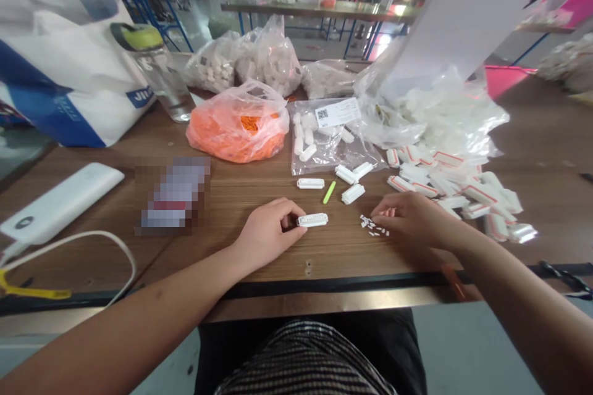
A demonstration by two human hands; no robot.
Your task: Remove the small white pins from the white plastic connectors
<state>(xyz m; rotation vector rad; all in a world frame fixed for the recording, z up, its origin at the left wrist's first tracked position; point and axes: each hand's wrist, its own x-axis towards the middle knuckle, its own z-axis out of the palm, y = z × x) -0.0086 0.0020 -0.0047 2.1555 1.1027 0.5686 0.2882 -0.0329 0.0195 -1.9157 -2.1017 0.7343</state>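
My left hand (269, 233) pinches the end of a white plastic connector housing (312, 220) just above the wooden table (352, 256). My right hand (407, 217) rests at the table with its fingertips among several tiny white plastic pieces (374, 226). Whether those fingers hold a piece is hidden. Beyond the hands lie several similar white housings (353, 194) and a small yellow-green stick (329, 192). To the right of my right hand is a heap of white parts with red stripes (456, 192).
A clear labelled bag of white parts (308, 145) and an orange-filled plastic bag (236, 128) stand behind the work area. Further bags (271, 58), a glass bottle (160, 77) and a white tote bag (69, 68) lie beyond. A white power bank (60, 203) with a cable sits far left.
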